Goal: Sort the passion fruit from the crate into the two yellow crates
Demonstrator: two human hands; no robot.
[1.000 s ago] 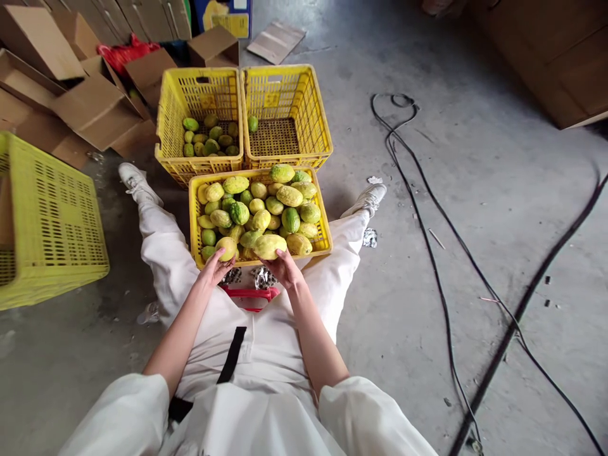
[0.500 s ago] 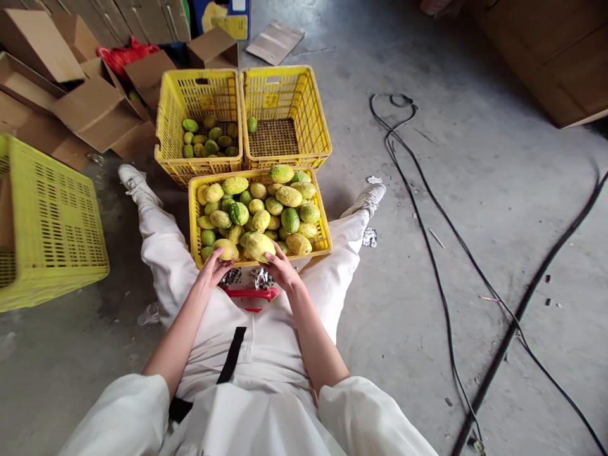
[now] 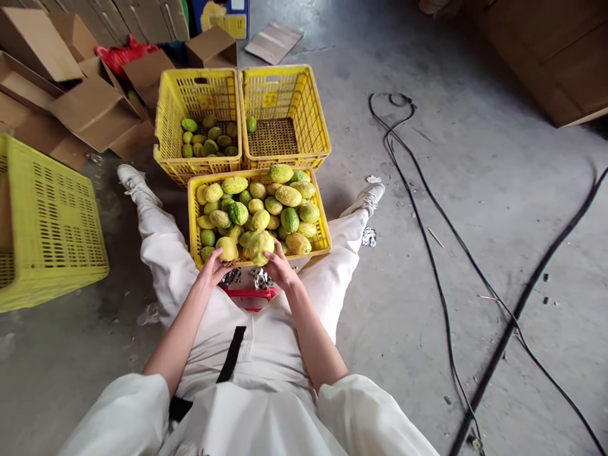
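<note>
A shallow yellow crate (image 3: 193, 218) full of oval yellow and green passion fruit (image 3: 288, 196), some with wrinkled skins, rests in front of me between my legs. My left hand (image 3: 213, 269) has its fingers closed around a smooth yellow passion fruit (image 3: 228, 249) at the crate's near edge. Beside it, my right hand (image 3: 282, 266) grips a larger, wrinkled yellow-green passion fruit (image 3: 260, 247), with the thumb side showing against its right side. The two held fruits are close together, over the near rim.
Two deep yellow crates stand behind: the left one (image 3: 161, 120) with several greenish fruits, the right one (image 3: 320, 126) with one visible. Another yellow crate (image 3: 61, 221) and cardboard boxes (image 3: 90, 107) are at left. Black cables (image 3: 441, 297) cross the floor at right.
The wrinkled fruit in my right hand has been turned from lying sideways to more upright. The fruit in my left hand has also rotated a little. Both hands stay nearly in place.
</note>
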